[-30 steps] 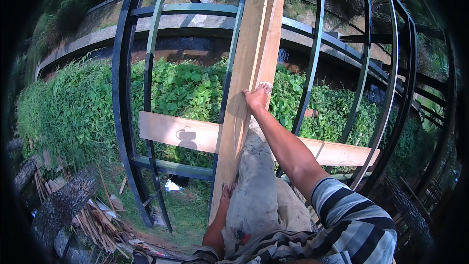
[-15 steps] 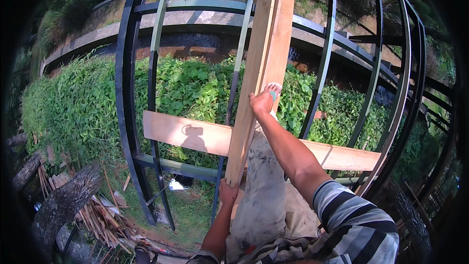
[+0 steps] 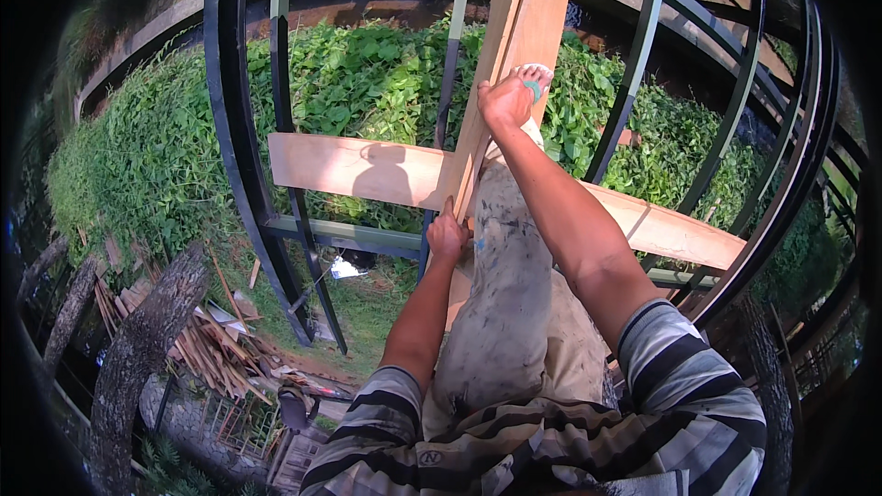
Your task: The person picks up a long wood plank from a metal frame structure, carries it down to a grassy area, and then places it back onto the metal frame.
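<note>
A long pale wooden plank (image 3: 507, 18) runs away from me, lying on edge beside a wider flat board (image 3: 544, 14). My right hand (image 3: 505, 104) is closed over the plank's upper edge, partway along it. At the plank's near end my left hand (image 3: 447, 234) is closed on it, its fingers partly hidden. My bare foot (image 3: 531, 79), with a green strap or wrap across it, rests on the wider board just past my right hand. Beneath these, a crosswise board (image 3: 354, 170) stretches left and right.
Dark metal beams (image 3: 234, 129) form an open frame around me, with gaps between them. Far below lie leafy plants (image 3: 367, 83), a drainage channel, a tree trunk (image 3: 147, 349) and a heap of scrap wood (image 3: 216, 349).
My view has tilted down and nearer to me, showing more of my shirt and the ground. Both hands keep their hold, and the plank's near end has shifted slightly away from my body.
</note>
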Available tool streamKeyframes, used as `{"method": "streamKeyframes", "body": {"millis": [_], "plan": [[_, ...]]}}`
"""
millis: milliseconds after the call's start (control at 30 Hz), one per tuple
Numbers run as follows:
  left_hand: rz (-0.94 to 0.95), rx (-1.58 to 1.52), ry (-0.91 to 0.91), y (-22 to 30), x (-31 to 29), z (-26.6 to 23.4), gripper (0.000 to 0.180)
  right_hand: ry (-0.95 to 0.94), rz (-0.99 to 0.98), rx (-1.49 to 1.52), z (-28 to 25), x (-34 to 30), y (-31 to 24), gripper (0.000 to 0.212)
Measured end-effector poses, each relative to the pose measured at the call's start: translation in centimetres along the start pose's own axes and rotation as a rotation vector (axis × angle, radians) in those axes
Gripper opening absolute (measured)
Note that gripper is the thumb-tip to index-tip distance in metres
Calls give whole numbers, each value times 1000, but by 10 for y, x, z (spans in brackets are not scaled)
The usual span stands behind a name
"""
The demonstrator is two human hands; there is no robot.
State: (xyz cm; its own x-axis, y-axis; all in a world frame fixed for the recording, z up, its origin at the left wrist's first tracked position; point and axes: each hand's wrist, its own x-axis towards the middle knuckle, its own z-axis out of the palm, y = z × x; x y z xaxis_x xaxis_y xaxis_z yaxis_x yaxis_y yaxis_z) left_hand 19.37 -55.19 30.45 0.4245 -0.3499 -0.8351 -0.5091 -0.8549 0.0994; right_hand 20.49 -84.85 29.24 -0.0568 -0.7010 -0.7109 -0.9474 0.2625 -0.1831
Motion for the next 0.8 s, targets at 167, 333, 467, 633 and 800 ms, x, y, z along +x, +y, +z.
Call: {"method": "streamKeyframes", "body": {"millis": [167, 333, 467, 633, 800], "plan": [[4, 54, -34, -1, 2, 2, 75, 190, -99, 77, 2, -9, 0, 49], [19, 28, -23, -16, 9, 25, 58, 62, -102, 180, -6, -2, 12, 39], [69, -17, 21, -32, 16, 29, 46, -96, -191, 392, -29, -8, 48, 54], [45, -4, -58, -20, 8, 15, 47, -64, -3, 712, -39, -93, 206, 56], [105, 84, -70, -32, 5, 22, 48, 39, 389, 612, -16, -281, 414, 45]]}}
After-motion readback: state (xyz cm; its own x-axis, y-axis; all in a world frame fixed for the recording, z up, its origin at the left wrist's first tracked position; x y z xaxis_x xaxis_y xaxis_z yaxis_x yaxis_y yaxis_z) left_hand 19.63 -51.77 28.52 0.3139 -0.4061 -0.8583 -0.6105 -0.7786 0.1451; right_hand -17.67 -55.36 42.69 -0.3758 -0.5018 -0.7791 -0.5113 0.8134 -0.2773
